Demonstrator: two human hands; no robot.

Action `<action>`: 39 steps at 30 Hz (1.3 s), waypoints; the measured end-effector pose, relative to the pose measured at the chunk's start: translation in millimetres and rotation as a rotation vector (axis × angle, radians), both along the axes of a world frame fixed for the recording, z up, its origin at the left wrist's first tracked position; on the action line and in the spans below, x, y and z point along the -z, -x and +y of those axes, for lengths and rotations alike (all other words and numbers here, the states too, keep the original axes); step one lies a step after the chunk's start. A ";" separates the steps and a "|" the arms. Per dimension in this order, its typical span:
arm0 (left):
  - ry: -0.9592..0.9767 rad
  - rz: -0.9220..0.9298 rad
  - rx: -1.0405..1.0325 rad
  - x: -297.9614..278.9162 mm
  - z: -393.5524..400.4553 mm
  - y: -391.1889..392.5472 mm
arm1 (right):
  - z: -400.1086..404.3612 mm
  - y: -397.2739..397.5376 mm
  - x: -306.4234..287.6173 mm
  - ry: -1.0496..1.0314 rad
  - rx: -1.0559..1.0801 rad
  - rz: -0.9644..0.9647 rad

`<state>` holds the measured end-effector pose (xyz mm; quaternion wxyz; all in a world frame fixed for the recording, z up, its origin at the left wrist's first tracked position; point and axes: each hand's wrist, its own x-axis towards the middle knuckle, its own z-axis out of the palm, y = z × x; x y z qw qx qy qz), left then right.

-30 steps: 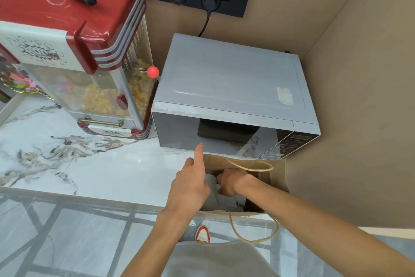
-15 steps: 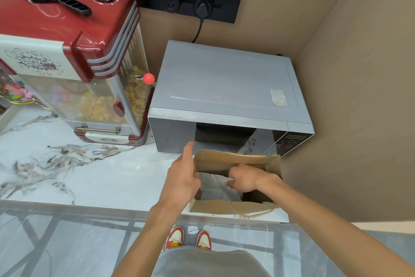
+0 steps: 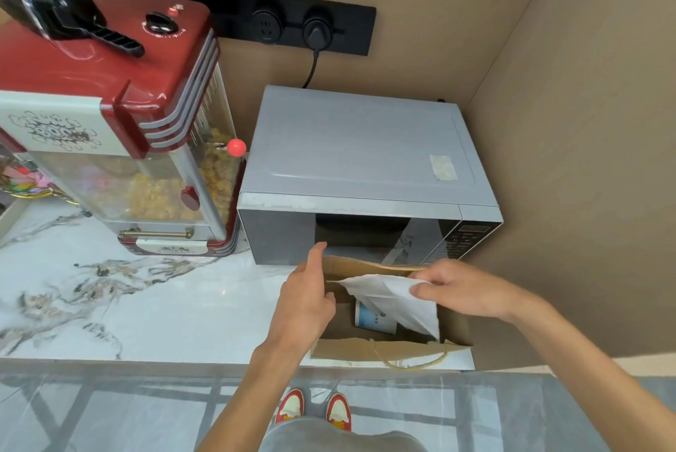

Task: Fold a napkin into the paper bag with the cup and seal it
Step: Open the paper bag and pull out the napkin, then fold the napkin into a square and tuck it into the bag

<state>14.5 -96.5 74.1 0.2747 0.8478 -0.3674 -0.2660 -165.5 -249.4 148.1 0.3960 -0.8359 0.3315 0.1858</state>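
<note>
An open brown paper bag [image 3: 384, 349] stands on the marble counter just in front of the microwave. Inside it a white cup with a blue print [image 3: 371, 318] lies low in the bag. A white napkin [image 3: 397, 299] hangs over the bag's opening, pinched at its upper right by my right hand [image 3: 462, 292]. My left hand [image 3: 307, 299] grips the bag's left rim, index finger pointing up. The bag's rope handle [image 3: 413, 362] droops over the near edge.
A grey microwave [image 3: 362, 158] sits right behind the bag. A red popcorn machine [image 3: 120, 122] stands to the left. The cardboard-brown wall closes the right side. White marble counter [image 3: 128, 305] stretches left of the bag; the counter edge is just below it.
My right hand has lifted out of the bag and moved right, pulling the napkin up so it spreads over the opening. The cup now shows inside. The left hand stays on the left rim.
</note>
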 end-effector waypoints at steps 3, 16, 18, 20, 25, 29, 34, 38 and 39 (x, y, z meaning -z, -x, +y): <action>0.042 0.001 0.003 -3.1 0.8 -1.4 | -2.2 12.1 -29.3 -0.134 0.110 -0.102; 0.144 0.008 0.064 -14.7 -2.1 -10.1 | -13.4 30.5 -89.3 -0.589 0.680 -0.778; 0.170 -0.016 0.096 -19.3 -2.6 -12.6 | -13.5 30.1 -92.2 -0.626 0.697 -0.823; 0.234 -0.052 0.116 -30.6 -4.1 -15.8 | -12.5 29.3 -95.8 -0.650 0.712 -0.855; 0.481 0.620 -0.103 -91.9 -10.0 -14.1 | -10.1 27.3 -106.4 -0.705 0.742 -0.924; 0.570 1.191 0.071 -123.0 -10.4 -17.0 | -5.4 24.9 -112.8 -0.752 0.755 -0.978; 0.676 0.988 0.059 -151.1 -14.5 -14.7 | -1.1 26.4 -115.1 -0.710 0.771 -1.045; 0.716 0.792 0.096 -159.5 -16.7 -18.2 | 4.1 31.2 -118.8 -0.677 0.780 -1.080; 0.705 0.716 0.086 -161.4 -18.5 -17.9 | 6.0 32.0 -122.1 -0.659 0.775 -1.085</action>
